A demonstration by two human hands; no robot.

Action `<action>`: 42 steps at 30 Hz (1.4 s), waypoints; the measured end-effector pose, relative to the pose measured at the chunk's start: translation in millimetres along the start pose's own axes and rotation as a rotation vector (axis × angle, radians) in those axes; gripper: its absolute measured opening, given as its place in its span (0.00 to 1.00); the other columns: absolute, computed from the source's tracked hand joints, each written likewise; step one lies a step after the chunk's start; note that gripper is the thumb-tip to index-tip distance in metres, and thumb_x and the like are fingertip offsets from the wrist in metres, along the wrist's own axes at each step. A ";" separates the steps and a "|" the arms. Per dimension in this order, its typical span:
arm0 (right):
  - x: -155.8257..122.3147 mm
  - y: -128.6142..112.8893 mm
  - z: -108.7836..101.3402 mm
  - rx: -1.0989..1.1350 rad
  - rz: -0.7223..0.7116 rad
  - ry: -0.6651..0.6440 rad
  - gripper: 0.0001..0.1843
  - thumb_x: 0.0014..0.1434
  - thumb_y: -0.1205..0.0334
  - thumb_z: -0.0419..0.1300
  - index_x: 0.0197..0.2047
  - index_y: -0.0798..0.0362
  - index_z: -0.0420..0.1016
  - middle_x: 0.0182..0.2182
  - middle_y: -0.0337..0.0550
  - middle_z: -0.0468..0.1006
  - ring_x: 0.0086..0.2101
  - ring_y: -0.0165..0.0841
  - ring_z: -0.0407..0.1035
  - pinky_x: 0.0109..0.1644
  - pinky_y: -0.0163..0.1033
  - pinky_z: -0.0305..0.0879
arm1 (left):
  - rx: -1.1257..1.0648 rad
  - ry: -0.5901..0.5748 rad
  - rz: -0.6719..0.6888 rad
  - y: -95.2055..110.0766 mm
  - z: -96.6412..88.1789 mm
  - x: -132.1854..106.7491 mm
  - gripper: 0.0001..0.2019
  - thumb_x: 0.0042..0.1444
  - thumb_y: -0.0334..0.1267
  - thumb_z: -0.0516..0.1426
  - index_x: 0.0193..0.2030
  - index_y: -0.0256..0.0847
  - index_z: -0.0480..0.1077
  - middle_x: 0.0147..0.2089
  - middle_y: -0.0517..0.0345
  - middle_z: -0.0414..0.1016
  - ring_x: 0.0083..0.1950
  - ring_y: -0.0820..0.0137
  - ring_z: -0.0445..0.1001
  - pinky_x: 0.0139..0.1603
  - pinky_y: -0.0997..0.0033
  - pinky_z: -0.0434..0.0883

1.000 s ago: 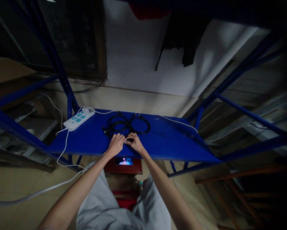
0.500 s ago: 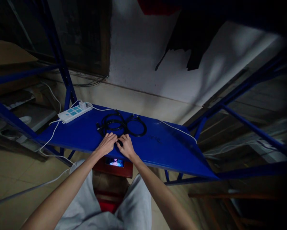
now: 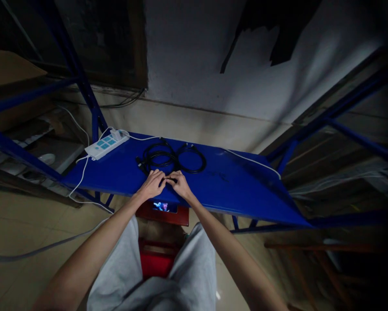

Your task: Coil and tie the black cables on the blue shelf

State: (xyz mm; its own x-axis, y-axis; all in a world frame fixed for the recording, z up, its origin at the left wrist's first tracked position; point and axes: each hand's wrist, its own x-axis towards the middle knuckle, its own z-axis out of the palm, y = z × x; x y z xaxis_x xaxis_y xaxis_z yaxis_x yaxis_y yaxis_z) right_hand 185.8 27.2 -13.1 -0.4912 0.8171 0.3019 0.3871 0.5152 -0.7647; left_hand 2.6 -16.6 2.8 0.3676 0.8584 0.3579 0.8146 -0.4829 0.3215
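Note:
My left hand (image 3: 152,184) and my right hand (image 3: 180,185) meet near the front edge of the blue shelf board (image 3: 239,190). Fingers of both hands are closed in a pinch. Between the fingertips runs a short, thin dark strand (image 3: 171,178), mostly covered by the fingers; whether it belongs to a cable, I cannot tell. Just beyond my hands lie black cables (image 3: 194,171) in overlapping round coils. Their plug ends (image 3: 140,162) show at the left side and at the back of the coils.
A white power strip (image 3: 106,145) with blue sockets sits at the board's left end, its white cord hanging over the edge. Another white cord (image 3: 252,160) crosses the back right. Below the front edge, a lit phone (image 3: 164,207) rests on a red-brown surface (image 3: 181,216). Blue posts (image 3: 287,155) flank the board.
The view has shifted, so the board sits higher and farther right in the picture. My fingertips have come slightly apart, showing the dark strand between them. The phone's picture has changed.

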 end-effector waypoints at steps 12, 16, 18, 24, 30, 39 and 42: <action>6.7 -1.2 9.1 0.052 0.162 0.135 0.10 0.60 0.55 0.66 0.35 0.53 0.83 0.36 0.46 0.82 0.39 0.36 0.69 0.48 0.40 0.62 | -0.068 0.017 -0.017 -7.8 6.4 1.6 0.06 0.61 0.37 0.60 0.40 0.42 0.66 0.41 0.53 0.73 0.50 0.58 0.69 0.51 0.56 0.65; 6.4 -0.1 8.5 0.096 0.171 0.160 0.10 0.57 0.55 0.68 0.33 0.53 0.82 0.33 0.45 0.81 0.37 0.36 0.69 0.45 0.40 0.63 | -0.109 0.064 -0.050 -8.2 7.2 2.0 0.07 0.62 0.37 0.60 0.43 0.42 0.65 0.45 0.52 0.71 0.51 0.58 0.68 0.52 0.56 0.65; 6.9 -0.2 7.9 0.129 0.134 0.175 0.10 0.57 0.54 0.69 0.32 0.53 0.82 0.33 0.46 0.81 0.38 0.36 0.70 0.47 0.41 0.64 | -0.098 0.079 -0.051 -8.1 7.5 2.0 0.08 0.62 0.37 0.60 0.44 0.41 0.65 0.47 0.51 0.70 0.51 0.58 0.67 0.52 0.57 0.66; 8.0 -1.6 7.9 0.277 0.153 0.180 0.14 0.53 0.50 0.71 0.29 0.53 0.81 0.35 0.48 0.81 0.39 0.38 0.74 0.49 0.42 0.67 | -0.088 0.044 -0.040 -8.0 7.1 2.7 0.07 0.63 0.40 0.59 0.44 0.42 0.70 0.48 0.52 0.71 0.52 0.59 0.68 0.53 0.56 0.65; 6.6 1.1 10.6 0.385 0.239 0.195 0.18 0.49 0.47 0.72 0.31 0.54 0.81 0.32 0.47 0.82 0.33 0.37 0.73 0.40 0.39 0.68 | -0.181 0.038 -0.065 -9.8 4.6 3.8 0.05 0.64 0.39 0.59 0.45 0.43 0.72 0.47 0.55 0.72 0.51 0.61 0.71 0.52 0.58 0.64; 6.7 2.9 9.1 0.528 0.211 0.222 0.21 0.45 0.48 0.74 0.38 0.55 0.81 0.33 0.47 0.81 0.35 0.38 0.75 0.42 0.39 0.70 | -0.275 0.066 -0.109 -15.5 11.0 5.5 0.05 0.62 0.40 0.61 0.38 0.43 0.73 0.45 0.57 0.75 0.50 0.63 0.72 0.52 0.60 0.63; 5.8 1.3 9.6 0.503 0.225 0.224 0.20 0.47 0.48 0.73 0.36 0.55 0.81 0.35 0.49 0.82 0.37 0.38 0.76 0.44 0.40 0.71 | -0.310 0.070 -0.130 -16.2 10.6 5.0 0.05 0.62 0.40 0.61 0.36 0.42 0.73 0.44 0.58 0.75 0.48 0.63 0.72 0.52 0.60 0.62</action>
State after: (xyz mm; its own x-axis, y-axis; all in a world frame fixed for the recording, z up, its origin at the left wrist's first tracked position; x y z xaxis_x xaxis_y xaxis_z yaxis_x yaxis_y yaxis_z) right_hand 176.0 30.2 -17.8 -0.2422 0.9548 0.1722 0.0187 0.1820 -0.9831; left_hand -4.1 -2.7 -9.9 0.2292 0.9072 0.3527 0.6737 -0.4094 0.6152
